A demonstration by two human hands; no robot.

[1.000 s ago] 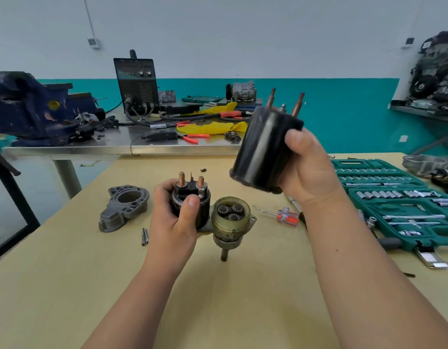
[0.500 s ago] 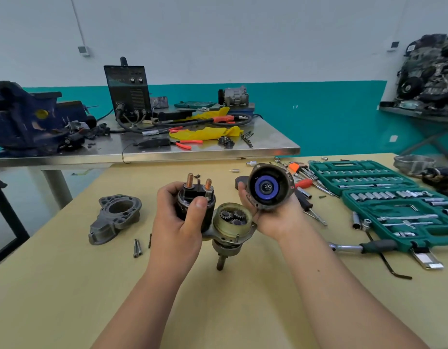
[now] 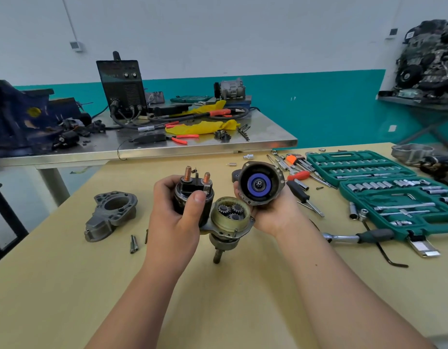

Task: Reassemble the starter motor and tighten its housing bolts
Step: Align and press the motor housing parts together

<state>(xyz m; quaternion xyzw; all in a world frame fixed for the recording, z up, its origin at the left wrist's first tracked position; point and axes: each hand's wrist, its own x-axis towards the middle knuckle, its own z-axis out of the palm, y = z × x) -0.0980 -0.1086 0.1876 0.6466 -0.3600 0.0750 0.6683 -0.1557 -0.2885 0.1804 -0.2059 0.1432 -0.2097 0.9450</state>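
My left hand [image 3: 175, 220] is gripping the black solenoid [image 3: 190, 197], fingers curling round it, with the attached gear housing [image 3: 230, 215] sitting just right of my thumb, above the desk [image 3: 67, 285]. My right hand [image 3: 270, 212] is cupping the motor body [image 3: 260, 183] from beneath, its open end facing me, touching the gear housing's upper right rim.

Motor housing [image 3: 260, 183] lower, mouth toward camera

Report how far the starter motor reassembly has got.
Done: solenoid looks joined to the gear housing, gripped by the left hand. In hand: right hand holds the motor body beside it, not yet seated. Left: nose casting and bolts lie on the table.
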